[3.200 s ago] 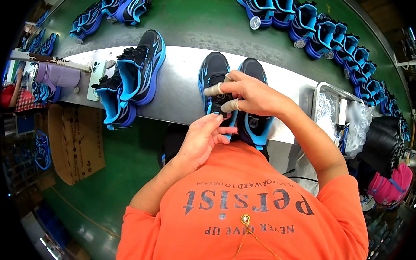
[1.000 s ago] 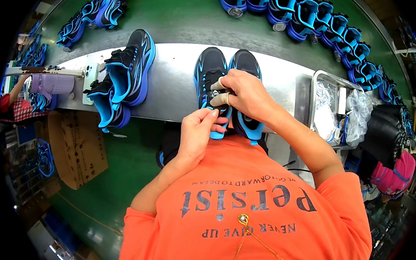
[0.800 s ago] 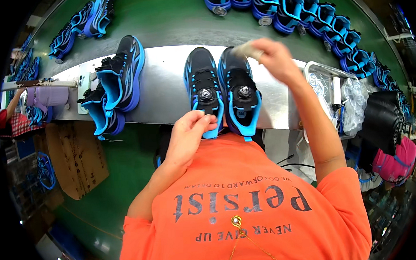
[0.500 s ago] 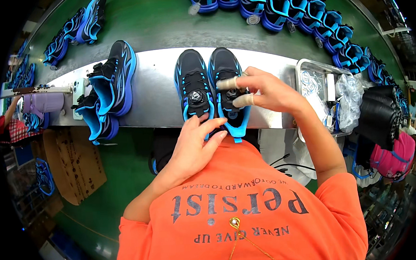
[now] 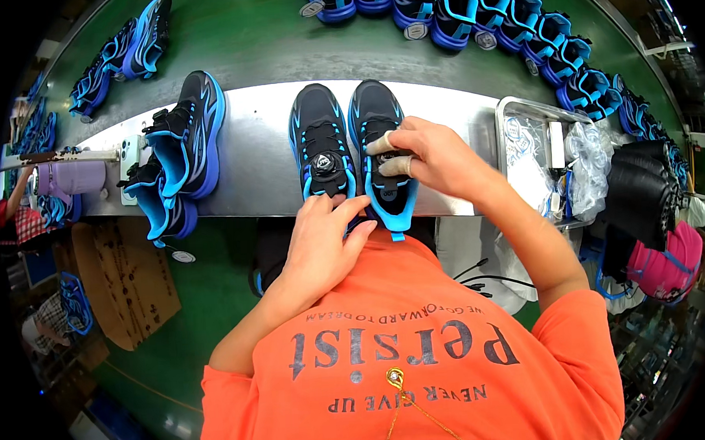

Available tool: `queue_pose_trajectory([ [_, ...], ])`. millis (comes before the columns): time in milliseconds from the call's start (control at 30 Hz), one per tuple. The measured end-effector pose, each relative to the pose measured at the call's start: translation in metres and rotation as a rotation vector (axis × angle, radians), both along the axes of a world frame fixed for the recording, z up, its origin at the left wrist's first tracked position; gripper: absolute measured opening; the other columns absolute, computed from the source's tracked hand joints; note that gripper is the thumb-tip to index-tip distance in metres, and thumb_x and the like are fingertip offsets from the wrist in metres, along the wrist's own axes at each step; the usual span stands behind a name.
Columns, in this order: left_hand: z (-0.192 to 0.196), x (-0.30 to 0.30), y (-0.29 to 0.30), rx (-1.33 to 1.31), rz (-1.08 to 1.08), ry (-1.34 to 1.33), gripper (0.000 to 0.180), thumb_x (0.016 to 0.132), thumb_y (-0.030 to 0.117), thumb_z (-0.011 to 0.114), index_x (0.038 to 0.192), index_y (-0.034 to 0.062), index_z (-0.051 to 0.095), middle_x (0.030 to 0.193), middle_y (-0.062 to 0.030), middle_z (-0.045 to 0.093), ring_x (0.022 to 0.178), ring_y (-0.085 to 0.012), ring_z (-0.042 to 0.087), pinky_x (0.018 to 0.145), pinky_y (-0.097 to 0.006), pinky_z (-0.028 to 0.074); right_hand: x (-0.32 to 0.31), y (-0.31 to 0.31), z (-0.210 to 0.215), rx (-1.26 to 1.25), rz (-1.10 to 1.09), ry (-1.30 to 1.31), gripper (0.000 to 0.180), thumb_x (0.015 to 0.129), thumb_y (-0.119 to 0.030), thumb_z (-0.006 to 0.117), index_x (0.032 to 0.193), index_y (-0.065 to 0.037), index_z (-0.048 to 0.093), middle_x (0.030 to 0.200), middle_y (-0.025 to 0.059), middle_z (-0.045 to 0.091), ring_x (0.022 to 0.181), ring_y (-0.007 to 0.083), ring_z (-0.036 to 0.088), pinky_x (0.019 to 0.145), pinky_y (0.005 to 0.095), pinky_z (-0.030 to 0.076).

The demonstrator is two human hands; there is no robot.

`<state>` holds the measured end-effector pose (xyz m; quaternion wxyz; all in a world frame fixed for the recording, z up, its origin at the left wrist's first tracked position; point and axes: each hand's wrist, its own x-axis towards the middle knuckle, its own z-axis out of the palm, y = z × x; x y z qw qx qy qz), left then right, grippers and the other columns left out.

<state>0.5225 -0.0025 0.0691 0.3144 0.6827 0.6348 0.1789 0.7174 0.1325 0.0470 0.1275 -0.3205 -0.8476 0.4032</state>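
Note:
Two black sneakers with blue trim stand side by side before me, toes pointing away: the left sneaker (image 5: 316,111) and the right sneaker (image 5: 375,101). A round black dial (image 5: 323,164) sits on the left one's tongue. My left hand (image 5: 318,241) is at the left sneaker's heel, fingers curled over its collar, thumb and index finger reaching toward the other shoe. With pale covers on two fingertips, my right hand (image 5: 440,157) pinches the dial on the right sneaker's tongue, mostly hiding it.
Another pair of sneakers (image 5: 194,132) stands left on the metal ledge (image 5: 259,161), beside a phone (image 5: 130,163). To the right, a metal tray (image 5: 505,146) holds tags and clear plastic. Several sneakers (image 5: 458,15) line the green surface beyond; a cardboard box (image 5: 127,285) is lower left.
The view has shifted slightly, so the shoes appear a little further left. Both hands stay at the same shoes, the right fingers still around the right dial.

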Motion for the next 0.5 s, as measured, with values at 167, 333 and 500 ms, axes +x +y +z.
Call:
queue_pose_trajectory([
  [167, 0.021, -0.002, 0.01, -0.186, 0.073, -0.188, 0.025, 0.093, 0.017, 0.064, 0.112, 0.0015, 0.069, 0.098, -0.012, 0.069, 0.086, -0.024, 0.064, 0.078, -0.035, 0.051, 0.006, 0.001, -0.001, 0.061, -0.126, -0.038, 0.034, 0.08, -0.023, 0.076, 0.113, -0.016, 0.072, 0.085, 0.0089, 0.057, 0.081, 0.0243, 0.059, 0.07, 0.0361, 0.048],
  [333, 0.016, 0.021, 0.014, -0.78, 0.473, -1.103, 0.043, 0.101, 0.02, 0.054, 0.135, -0.0061, 0.049, 0.132, -0.0199, 0.058, 0.098, -0.0259, 0.068, 0.074, -0.032, 0.056, 0.015, 0.014, 0.001, -0.14, -0.003, 0.058, 0.042, 0.085, -0.02, 0.073, 0.127, -0.021, 0.066, 0.091, 0.006, 0.059, 0.083, 0.0173, 0.058, 0.073, 0.0329, 0.049],
  [500, -0.012, 0.039, 0.039, -0.863, 0.676, -1.384, 0.042, 0.102, 0.03, 0.054, 0.125, -0.0044, 0.053, 0.125, -0.0201, 0.059, 0.098, -0.0318, 0.068, 0.064, -0.033, 0.057, 0.019, -0.003, -0.036, -0.115, -0.258, 0.003, 0.042, 0.097, -0.019, 0.06, 0.138, -0.016, 0.057, 0.101, 0.0123, 0.061, 0.09, 0.023, 0.058, 0.085, 0.0331, 0.047],
])
